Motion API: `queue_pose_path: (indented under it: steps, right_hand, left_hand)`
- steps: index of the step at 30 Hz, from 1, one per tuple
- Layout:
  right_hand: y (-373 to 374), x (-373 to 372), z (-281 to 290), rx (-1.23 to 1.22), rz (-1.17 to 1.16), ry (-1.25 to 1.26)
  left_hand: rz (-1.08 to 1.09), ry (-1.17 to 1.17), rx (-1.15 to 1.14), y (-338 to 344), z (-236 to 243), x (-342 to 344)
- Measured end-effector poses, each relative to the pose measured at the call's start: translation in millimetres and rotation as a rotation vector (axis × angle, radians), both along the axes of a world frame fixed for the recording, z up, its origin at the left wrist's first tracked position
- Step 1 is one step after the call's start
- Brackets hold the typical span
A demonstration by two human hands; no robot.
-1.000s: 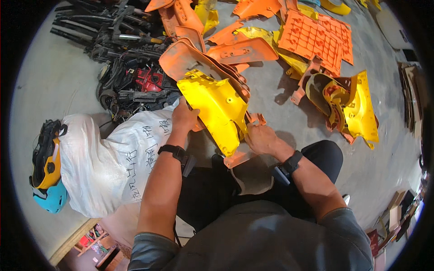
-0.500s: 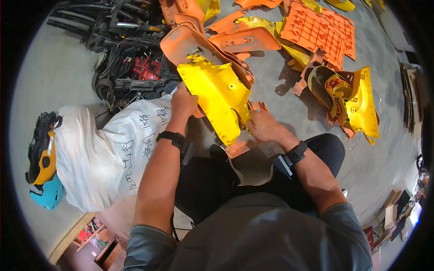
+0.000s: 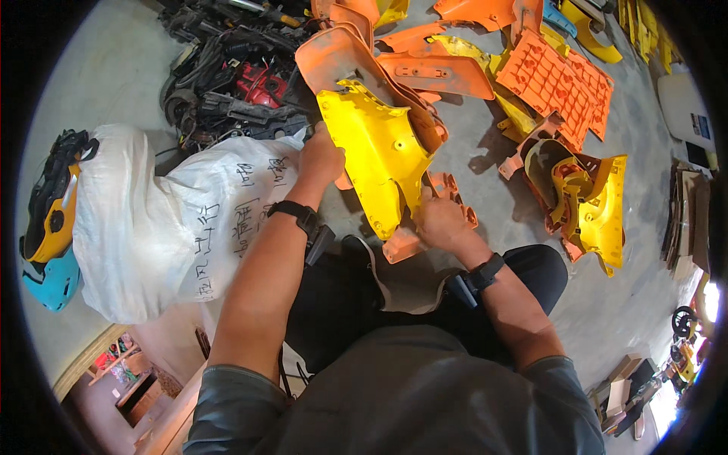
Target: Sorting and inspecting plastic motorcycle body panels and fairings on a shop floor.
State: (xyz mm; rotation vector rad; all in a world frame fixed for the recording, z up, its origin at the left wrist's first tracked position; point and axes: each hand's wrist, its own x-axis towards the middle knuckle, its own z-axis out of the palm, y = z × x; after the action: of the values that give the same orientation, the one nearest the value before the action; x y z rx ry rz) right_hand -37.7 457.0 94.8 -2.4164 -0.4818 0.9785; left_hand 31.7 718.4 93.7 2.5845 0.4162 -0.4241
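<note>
Between my two hands is a yellow plastic body panel [image 3: 371, 140], its ribbed inner side facing up. My left hand [image 3: 321, 158] is closed on its left edge. At its lower right, my right hand [image 3: 444, 222] grips the edge near a narrow tab; the fingertips are partly hidden. Under the panel lies a large orange plastic fairing [image 3: 327, 54], whose lower end [image 3: 404, 246] shows below the yellow piece. Whether the two panels touch along their length I cannot tell. Both my wrists carry black straps with small devices.
A white woven sack [image 3: 125, 227] with handwriting stands at the left, beside a yellow and teal helmet [image 3: 54, 220]. Behind it are piled black frame parts [image 3: 220, 91]. Orange grid panels [image 3: 553, 83] and a nested yellow-orange panel stack [image 3: 599, 212] lie on the floor at the right.
The whole view has shifted, with the scene turning slightly. Both hands keep hold of the yellow panel, which stays over the orange fairing.
</note>
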Motion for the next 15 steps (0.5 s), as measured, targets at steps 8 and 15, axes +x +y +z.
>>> queue_pose_path:
  steps: [8,15]
  right_hand:
    - [5.9,23.2,30.6,-0.158,0.075,0.023]
    - [45.3,62.6,20.6,0.012,0.218,-0.462]
  left_hand:
    - [-0.032,0.004,0.074,-4.2,2.4,3.1]
    - [0.018,0.049,0.043,-1.0,4.5,7.9]
